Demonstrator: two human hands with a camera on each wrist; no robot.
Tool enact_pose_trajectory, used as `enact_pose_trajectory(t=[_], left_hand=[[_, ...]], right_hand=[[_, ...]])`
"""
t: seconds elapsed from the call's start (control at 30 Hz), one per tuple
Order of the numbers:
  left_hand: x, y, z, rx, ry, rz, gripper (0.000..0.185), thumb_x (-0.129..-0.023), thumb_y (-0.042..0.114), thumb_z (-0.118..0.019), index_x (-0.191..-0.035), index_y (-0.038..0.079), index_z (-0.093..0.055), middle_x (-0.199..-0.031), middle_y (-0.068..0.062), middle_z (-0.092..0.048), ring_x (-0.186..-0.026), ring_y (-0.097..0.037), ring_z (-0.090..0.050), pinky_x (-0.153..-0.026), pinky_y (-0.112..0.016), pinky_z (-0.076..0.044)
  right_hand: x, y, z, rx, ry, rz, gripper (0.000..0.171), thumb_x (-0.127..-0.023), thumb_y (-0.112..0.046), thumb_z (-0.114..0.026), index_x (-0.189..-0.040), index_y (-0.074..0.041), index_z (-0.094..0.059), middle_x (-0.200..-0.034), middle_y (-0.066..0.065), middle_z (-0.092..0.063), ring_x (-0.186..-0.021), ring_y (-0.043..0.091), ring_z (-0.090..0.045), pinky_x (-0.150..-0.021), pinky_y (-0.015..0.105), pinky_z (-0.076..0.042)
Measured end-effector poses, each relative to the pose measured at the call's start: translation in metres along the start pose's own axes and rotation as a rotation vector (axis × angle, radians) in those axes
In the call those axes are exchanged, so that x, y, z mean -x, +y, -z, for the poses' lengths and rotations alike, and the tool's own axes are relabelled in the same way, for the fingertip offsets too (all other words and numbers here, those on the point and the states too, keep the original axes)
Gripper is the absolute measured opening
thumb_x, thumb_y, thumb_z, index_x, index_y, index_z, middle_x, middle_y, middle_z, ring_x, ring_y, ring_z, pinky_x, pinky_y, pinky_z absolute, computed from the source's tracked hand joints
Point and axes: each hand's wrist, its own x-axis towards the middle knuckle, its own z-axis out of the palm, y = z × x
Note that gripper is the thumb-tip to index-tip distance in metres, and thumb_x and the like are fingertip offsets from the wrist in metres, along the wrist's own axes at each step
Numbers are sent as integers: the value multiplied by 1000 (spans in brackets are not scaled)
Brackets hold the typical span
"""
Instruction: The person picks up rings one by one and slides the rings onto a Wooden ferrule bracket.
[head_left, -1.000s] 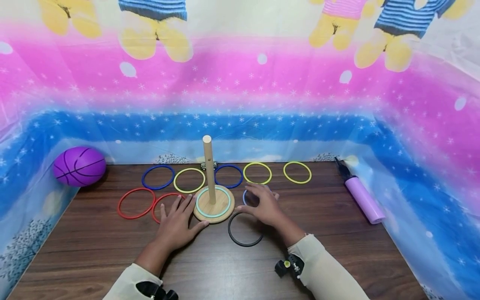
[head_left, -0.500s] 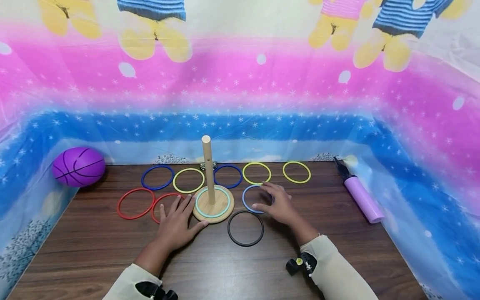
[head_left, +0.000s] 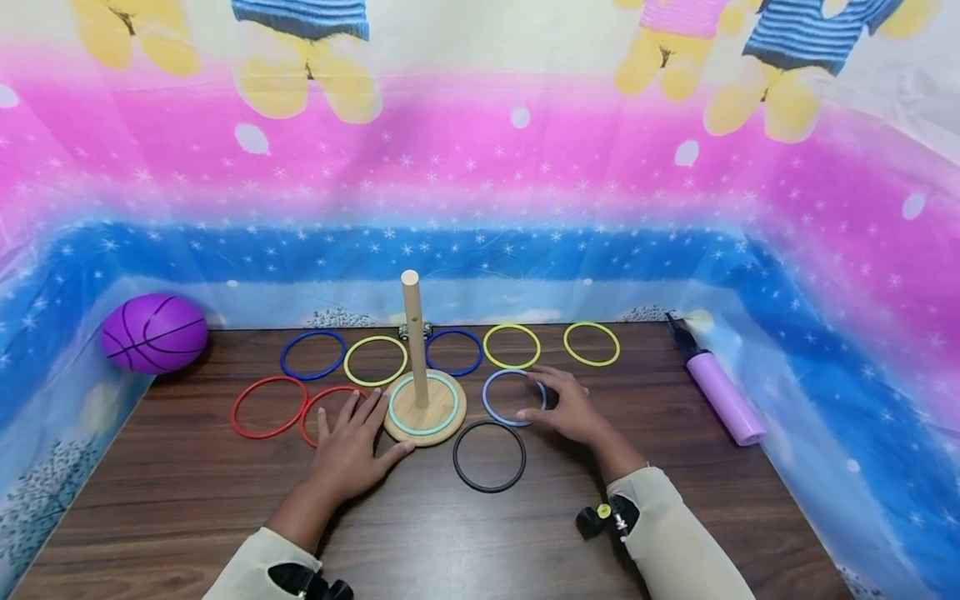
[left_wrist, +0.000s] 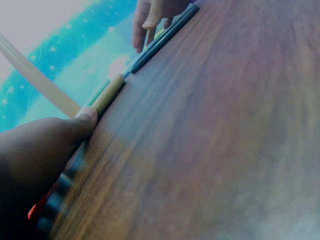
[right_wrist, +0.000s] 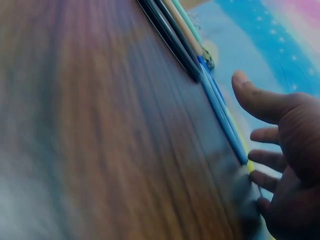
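My left hand (head_left: 348, 454) lies flat with fingers spread against the left side of the round wooden base (head_left: 408, 410). Its thumb touches the base's near edge, as the left wrist view (left_wrist: 102, 100) also shows for that wooden rim. An upright peg (head_left: 415, 342) rises from the base, and a turquoise ring (head_left: 423, 434) lies around its foot. My right hand (head_left: 566, 408) hovers at the right side of a light blue ring (head_left: 491, 415), thumb and fingers parted, gripping nothing. In the right wrist view the thumb (right_wrist: 255, 97) is apart from that ring. A black ring (head_left: 489, 490) lies nearer me.
Two red rings (head_left: 262, 437) lie left, one partly behind my left hand. Blue rings (head_left: 311, 379) and yellow rings (head_left: 592, 365) lie along the back. A purple ball (head_left: 153, 333) sits at far left; a pink hand pump (head_left: 723, 400) lies at right. Printed cloth encloses the table.
My right hand has moved right, from above the black and light blue rings to the light blue ring's right side. My left hand stays at the base. The rings have not moved.
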Motion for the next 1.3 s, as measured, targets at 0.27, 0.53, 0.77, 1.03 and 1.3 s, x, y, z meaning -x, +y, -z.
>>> enact_pose_trajectory(t=[0.27,0.53,0.77,1.03,1.3], left_hand=[[-1,-1,0,1,5,-6,99,-99,75,-63,-172,14,-36,-178,-16,-36,-167,-49,-24,-125,-88,-7],[0,-1,0,-7,7,-7,98,-99,75,-63,-172,15,-37,-178,-16,-36,-167,-49,-25,-125,-88,-8],[0,0,0,0,3,-5,97,-100,74,-63,-172,15,-37,-178,-16,-36,-167,-49,-25,-125,-88,-7],[1,-1,-1,-2,0,-6,97,-100,74,-62,-173,15,-36,-178,-16,-35,-167,-49,-24,-125,-88,-6],[1,-1,-2,-7,6,-4,97,-99,74,-63,-172,15,-37,-178,-16,-37,-167,-49,-25,-125,-88,-7]], right_hand=[[-1,10,4,-5,-56,20,79,-86,-37,-95,-155,-14,-64,-170,11,-51,-161,44,-36,-126,83,-16],[-1,10,3,-9,-69,46,81,-81,-33,-100,-152,-12,-67,-170,12,-50,-161,46,-33,-123,85,-12],[0,10,2,26,-74,22,75,-84,-31,-98,-150,-12,-68,-171,10,-50,-162,44,-32,-125,83,-14],[3,8,2,11,-73,3,71,-87,-29,-96,-148,-6,-69,-169,12,-51,-162,43,-32,-127,80,-14],[2,9,4,-41,-54,3,69,-88,-28,-95,-147,-4,-69,-167,14,-53,-159,43,-39,-129,75,-24]])
